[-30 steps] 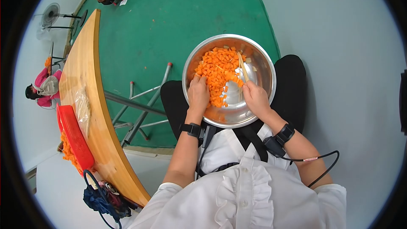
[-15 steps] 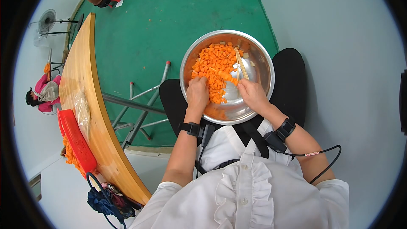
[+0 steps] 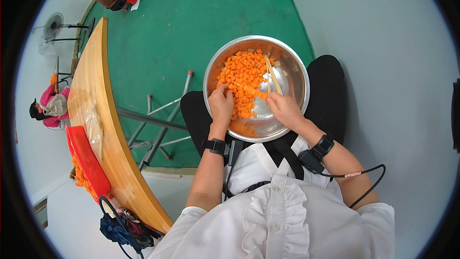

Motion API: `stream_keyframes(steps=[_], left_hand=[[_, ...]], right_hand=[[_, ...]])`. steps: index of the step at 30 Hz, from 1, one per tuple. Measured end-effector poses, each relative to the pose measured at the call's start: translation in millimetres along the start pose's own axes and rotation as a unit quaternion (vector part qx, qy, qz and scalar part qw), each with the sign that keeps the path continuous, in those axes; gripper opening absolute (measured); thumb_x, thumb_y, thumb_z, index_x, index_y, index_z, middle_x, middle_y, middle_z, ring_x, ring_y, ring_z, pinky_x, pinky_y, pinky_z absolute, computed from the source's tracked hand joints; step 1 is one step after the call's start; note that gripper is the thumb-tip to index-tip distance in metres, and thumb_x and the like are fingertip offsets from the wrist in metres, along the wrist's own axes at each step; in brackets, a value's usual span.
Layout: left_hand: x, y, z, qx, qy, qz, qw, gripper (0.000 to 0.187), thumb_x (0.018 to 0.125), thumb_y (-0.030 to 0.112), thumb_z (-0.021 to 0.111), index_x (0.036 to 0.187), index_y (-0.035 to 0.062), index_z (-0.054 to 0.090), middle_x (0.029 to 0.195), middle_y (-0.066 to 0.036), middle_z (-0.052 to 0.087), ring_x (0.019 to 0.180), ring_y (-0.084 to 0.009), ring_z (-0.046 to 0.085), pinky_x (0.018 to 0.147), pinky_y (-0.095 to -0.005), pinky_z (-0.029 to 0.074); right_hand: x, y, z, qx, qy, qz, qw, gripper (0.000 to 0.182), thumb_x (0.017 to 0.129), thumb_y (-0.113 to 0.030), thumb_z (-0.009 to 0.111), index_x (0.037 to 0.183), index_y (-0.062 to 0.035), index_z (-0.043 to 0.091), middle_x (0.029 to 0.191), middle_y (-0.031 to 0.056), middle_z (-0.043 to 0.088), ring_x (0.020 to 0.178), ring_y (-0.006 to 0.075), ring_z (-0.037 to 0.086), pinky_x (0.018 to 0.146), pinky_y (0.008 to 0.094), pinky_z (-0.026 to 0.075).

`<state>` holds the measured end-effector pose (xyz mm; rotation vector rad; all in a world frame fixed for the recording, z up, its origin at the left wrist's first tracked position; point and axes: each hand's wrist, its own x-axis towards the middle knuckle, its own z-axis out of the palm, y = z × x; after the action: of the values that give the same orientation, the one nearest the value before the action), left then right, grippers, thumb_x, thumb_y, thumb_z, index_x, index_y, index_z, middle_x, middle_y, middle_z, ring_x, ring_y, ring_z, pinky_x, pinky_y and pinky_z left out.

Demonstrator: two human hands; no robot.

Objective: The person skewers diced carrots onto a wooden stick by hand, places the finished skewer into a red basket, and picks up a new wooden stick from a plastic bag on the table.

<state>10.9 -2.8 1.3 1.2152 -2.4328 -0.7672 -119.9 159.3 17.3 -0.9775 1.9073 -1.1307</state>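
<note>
A large metal bowl (image 3: 256,135) rests on my lap, holding a heap of orange cubes (image 3: 243,69) that look like carrot. Wooden skewers (image 3: 273,74) lean inside its right part. My right hand (image 3: 283,108) is closed on a skewer with several orange cubes threaded along it, pointing left over the heap. At the heap's lower left, my left hand (image 3: 221,105) has its thumb and index finger apart near the cubes; whether a cube sits between them is too small to tell.
On the left stands a wooden table (image 3: 108,110) with a red basket (image 3: 87,160), a plastic bag of skewers (image 3: 94,129) and metal legs below. A dark blue bag (image 3: 117,230) hangs at its near end. Two other people sit farther off, one (image 3: 56,103) in pink.
My left hand's fingers have spread and shifted slightly up. The loaded skewer in my right hand has moved slightly left and down.
</note>
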Motion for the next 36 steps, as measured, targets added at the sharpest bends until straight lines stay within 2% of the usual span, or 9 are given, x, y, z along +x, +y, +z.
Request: stream_keyframes(steps=[4,7,10,16,19,26,31,34,36], left_hand=[[2,-10,9,-0.086,0.021,-0.063,0.994,0.018,0.076,0.007,0.063,0.091,-0.0032,0.062,0.073,-0.011,0.065,0.064,-0.0150,0.062,0.057,-0.0265,0.048],[3,-22,17,-0.100,-0.018,-0.117,0.988,0.016,0.078,0.006,0.063,0.090,-0.0044,0.062,0.073,-0.006,0.064,0.065,-0.0094,0.060,0.056,-0.0229,0.047],[3,-29,23,-0.169,-0.019,-0.136,0.976,0.015,0.080,0.004,0.061,0.092,-0.0049,0.061,0.074,-0.005,0.063,0.066,-0.0076,0.059,0.056,-0.0208,0.047],[4,-26,21,-0.240,-0.048,-0.160,0.956,0.018,0.082,0.003,0.058,0.098,-0.0049,0.058,0.080,-0.006,0.063,0.069,-0.0091,0.060,0.058,-0.0196,0.048],[6,-9,9,-0.345,-0.065,-0.234,0.907,0.019,0.083,0.003,0.057,0.100,-0.0046,0.057,0.082,-0.007,0.063,0.070,-0.0093,0.060,0.058,-0.0193,0.049],[6,-10,10,-0.376,-0.067,-0.233,0.894,0.021,0.085,0.004,0.055,0.104,-0.0050,0.055,0.084,-0.008,0.063,0.069,-0.0097,0.059,0.060,-0.0197,0.048],[7,-2,4,-0.479,-0.059,-0.253,0.839,0.024,0.089,0.005,0.047,0.110,-0.0043,0.051,0.089,-0.010,0.061,0.072,-0.0106,0.057,0.063,-0.0211,0.049],[8,-5,5,-0.569,-0.060,-0.295,0.765,0.025,0.090,0.006,0.045,0.112,-0.0036,0.050,0.091,-0.012,0.061,0.072,-0.0118,0.057,0.063,-0.0228,0.050],[8,-4,4,-0.593,-0.053,-0.300,0.745,0.025,0.090,0.007,0.046,0.112,-0.0033,0.050,0.093,-0.013,0.061,0.073,-0.0127,0.057,0.064,-0.0236,0.050]], right_hand=[[0,-2,1,-0.010,-0.012,-0.004,1.000,0.024,0.086,-0.018,0.044,0.075,0.0022,0.051,0.067,0.0237,0.056,0.065,0.0398,0.056,0.059,0.0465,0.042],[0,-2,1,-0.020,-0.006,-0.011,1.000,0.024,0.086,-0.018,0.044,0.074,0.0020,0.050,0.067,0.0234,0.056,0.064,0.0395,0.056,0.059,0.0464,0.042],[0,0,2,-0.011,-0.004,-0.021,1.000,0.023,0.086,-0.017,0.044,0.074,0.0017,0.050,0.067,0.0231,0.056,0.064,0.0392,0.056,0.059,0.0464,0.042],[0,1,4,-0.024,-0.007,-0.023,0.999,0.022,0.085,-0.017,0.044,0.075,0.0014,0.051,0.067,0.0229,0.056,0.063,0.0392,0.056,0.058,0.0463,0.042],[0,1,4,-0.019,-0.003,-0.029,0.999,0.022,0.085,-0.017,0.045,0.076,0.0012,0.051,0.066,0.0229,0.056,0.063,0.0393,0.056,0.059,0.0462,0.042],[-1,0,3,-0.009,0.007,-0.025,1.000,0.021,0.086,-0.017,0.045,0.075,0.0007,0.051,0.066,0.0224,0.056,0.062,0.0385,0.056,0.057,0.0459,0.042],[0,-3,1,0.009,0.020,-0.040,0.999,0.021,0.085,-0.016,0.046,0.075,0.0006,0.051,0.065,0.0216,0.056,0.060,0.0378,0.055,0.055,0.0447,0.041],[-1,-8,-1,0.019,0.017,-0.039,0.999,0.020,0.085,-0.016,0.046,0.074,0.0007,0.051,0.064,0.0212,0.055,0.059,0.0376,0.055,0.054,0.0442,0.041],[-2,-9,-1,0.011,0.014,-0.039,0.999,0.020,0.085,-0.015,0.046,0.074,0.0008,0.051,0.064,0.0211,0.055,0.059,0.0375,0.055,0.054,0.0438,0.041]])
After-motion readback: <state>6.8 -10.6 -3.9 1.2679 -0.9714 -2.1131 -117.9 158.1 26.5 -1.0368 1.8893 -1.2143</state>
